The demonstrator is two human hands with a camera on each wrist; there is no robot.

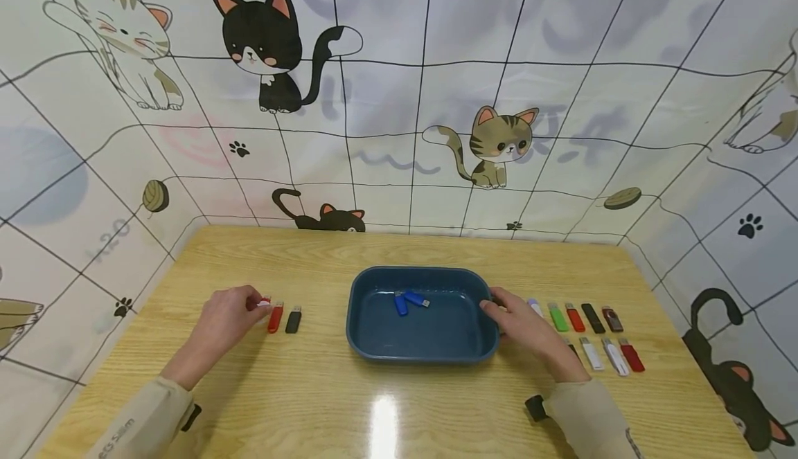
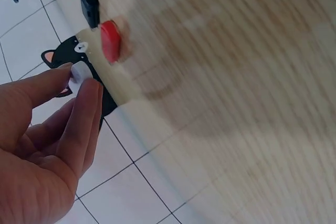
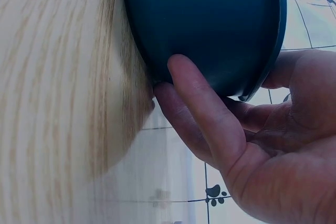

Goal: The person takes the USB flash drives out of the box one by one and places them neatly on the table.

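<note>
Between thumb and fingertips my left hand [image 1: 231, 313] pinches a small white USB stick [image 2: 80, 71], mostly covered by the fingers. Beside it on the table lie a red USB stick [image 1: 275, 318] and a black one [image 1: 294, 320]. My right hand [image 1: 516, 317] grips the right end of a dark blue plastic tub [image 1: 422, 358], thumb over the rim and fingers against the outer wall [image 3: 205, 19]. Inside the tub are two blue USB sticks, one upright in the head view [image 1: 400, 304] and one slanted [image 1: 416, 299].
Right of the tub, two rows of USB sticks lie on the wooden table [image 1: 299, 403], among them a green one [image 1: 557, 317], a white one [image 1: 591, 354] and a dark red one [image 1: 632, 355]. A cat-printed cloth [image 1: 386, 99] stands round the table's back and sides.
</note>
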